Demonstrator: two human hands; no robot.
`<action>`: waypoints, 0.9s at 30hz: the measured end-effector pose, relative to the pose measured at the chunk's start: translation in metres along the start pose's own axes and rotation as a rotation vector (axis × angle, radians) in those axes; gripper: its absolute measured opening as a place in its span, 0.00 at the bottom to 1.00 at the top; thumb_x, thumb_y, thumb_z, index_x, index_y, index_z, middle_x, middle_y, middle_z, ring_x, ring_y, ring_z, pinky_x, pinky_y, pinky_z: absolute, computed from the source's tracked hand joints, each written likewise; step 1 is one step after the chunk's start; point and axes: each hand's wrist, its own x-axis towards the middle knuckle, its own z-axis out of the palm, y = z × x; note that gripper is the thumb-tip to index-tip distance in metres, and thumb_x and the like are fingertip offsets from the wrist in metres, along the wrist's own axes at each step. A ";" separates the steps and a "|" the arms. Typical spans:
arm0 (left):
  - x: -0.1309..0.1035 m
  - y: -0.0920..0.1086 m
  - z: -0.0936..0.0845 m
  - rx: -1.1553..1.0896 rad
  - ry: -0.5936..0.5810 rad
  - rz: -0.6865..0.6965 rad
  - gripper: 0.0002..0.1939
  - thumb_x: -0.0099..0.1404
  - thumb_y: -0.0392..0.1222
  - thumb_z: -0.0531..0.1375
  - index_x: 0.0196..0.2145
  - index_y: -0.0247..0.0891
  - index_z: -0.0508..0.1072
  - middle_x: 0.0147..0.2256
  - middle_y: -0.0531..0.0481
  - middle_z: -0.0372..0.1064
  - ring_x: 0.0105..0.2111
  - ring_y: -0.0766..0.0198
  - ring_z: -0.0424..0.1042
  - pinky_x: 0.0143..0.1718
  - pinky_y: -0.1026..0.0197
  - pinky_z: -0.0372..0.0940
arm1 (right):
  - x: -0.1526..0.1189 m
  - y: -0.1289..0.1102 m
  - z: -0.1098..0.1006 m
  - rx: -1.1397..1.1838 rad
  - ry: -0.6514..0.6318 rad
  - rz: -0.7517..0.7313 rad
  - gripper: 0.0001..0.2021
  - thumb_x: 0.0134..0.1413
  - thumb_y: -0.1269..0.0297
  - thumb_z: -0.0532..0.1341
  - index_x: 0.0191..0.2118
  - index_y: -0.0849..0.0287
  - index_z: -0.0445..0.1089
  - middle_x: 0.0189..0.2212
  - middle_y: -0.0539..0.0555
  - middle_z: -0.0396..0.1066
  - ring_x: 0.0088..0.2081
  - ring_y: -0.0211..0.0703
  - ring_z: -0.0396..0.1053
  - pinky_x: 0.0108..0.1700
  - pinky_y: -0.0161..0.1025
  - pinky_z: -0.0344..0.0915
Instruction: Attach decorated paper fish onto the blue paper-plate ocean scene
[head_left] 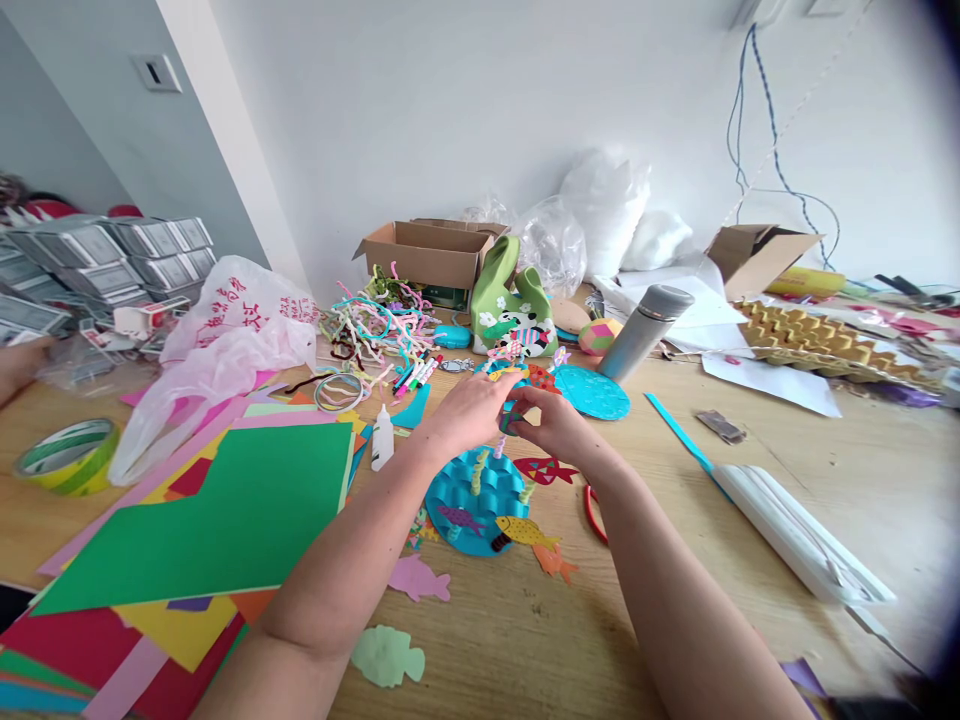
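My left hand (pixel 476 405) and my right hand (pixel 553 425) meet above a blue paper disc (pixel 442 500) covered with curled blue strips. The fingers of both are closed around a small blue-green piece (pixel 511 418), mostly hidden. Spiral pipe cleaners (pixel 478 470) stand up from the disc. A purple fish (pixel 460 519), a yellow fish (pixel 527 532) and a red fish (pixel 546 470) are at its edge. An orange fish (pixel 556 563), a pink fish (pixel 420 578) and a pale green fish (pixel 388 655) lie nearer. Behind my hands another blue disc (pixel 594 391) lies flat.
Coloured paper sheets (pixel 225 520) and a glue bottle (pixel 382 440) lie on the left, beside yellow tape (pixel 69 455). Pipe cleaners (pixel 382 330), a green bag (pixel 510 300) and a grey flask (pixel 646 335) stand behind. A white power strip (pixel 802 535) lies right. A person's hand (pixel 22 365) shows far left.
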 end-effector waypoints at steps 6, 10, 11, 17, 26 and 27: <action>0.000 -0.001 0.001 0.002 0.003 0.000 0.31 0.61 0.32 0.56 0.61 0.40 0.55 0.39 0.44 0.70 0.43 0.55 0.70 0.41 0.59 0.65 | 0.000 0.003 0.000 -0.004 0.023 -0.009 0.14 0.46 0.71 0.61 0.42 0.56 0.73 0.32 0.51 0.73 0.35 0.43 0.71 0.39 0.38 0.65; 0.000 0.000 0.000 0.016 -0.016 -0.008 0.32 0.61 0.32 0.55 0.62 0.40 0.54 0.39 0.45 0.71 0.44 0.56 0.70 0.42 0.59 0.65 | 0.000 0.004 0.002 -0.006 0.035 -0.022 0.14 0.46 0.71 0.60 0.41 0.57 0.73 0.32 0.51 0.73 0.34 0.42 0.70 0.38 0.38 0.65; 0.000 0.001 0.000 0.017 -0.019 -0.012 0.32 0.61 0.32 0.55 0.62 0.40 0.54 0.39 0.45 0.71 0.44 0.56 0.70 0.42 0.60 0.65 | 0.000 0.004 0.002 -0.007 0.037 -0.023 0.14 0.46 0.71 0.60 0.41 0.57 0.73 0.32 0.51 0.73 0.35 0.42 0.70 0.38 0.38 0.65; 0.000 0.001 -0.001 0.030 -0.016 -0.009 0.33 0.60 0.31 0.56 0.62 0.40 0.53 0.41 0.44 0.70 0.43 0.56 0.70 0.41 0.60 0.65 | 0.000 0.002 0.003 0.020 0.042 -0.036 0.14 0.45 0.72 0.61 0.40 0.57 0.73 0.33 0.52 0.75 0.37 0.43 0.71 0.39 0.38 0.65; 0.000 0.001 -0.002 0.029 -0.014 -0.010 0.33 0.60 0.31 0.56 0.62 0.39 0.54 0.41 0.44 0.71 0.44 0.56 0.70 0.43 0.59 0.65 | 0.000 0.002 0.001 0.007 0.050 -0.033 0.15 0.44 0.72 0.60 0.41 0.57 0.73 0.32 0.52 0.74 0.36 0.43 0.71 0.38 0.38 0.65; 0.000 0.001 -0.002 0.028 -0.014 -0.009 0.33 0.60 0.31 0.56 0.62 0.39 0.54 0.41 0.44 0.71 0.44 0.56 0.70 0.43 0.60 0.65 | 0.000 0.002 0.001 0.007 0.045 -0.034 0.14 0.44 0.72 0.61 0.41 0.57 0.73 0.33 0.52 0.75 0.36 0.43 0.71 0.38 0.38 0.65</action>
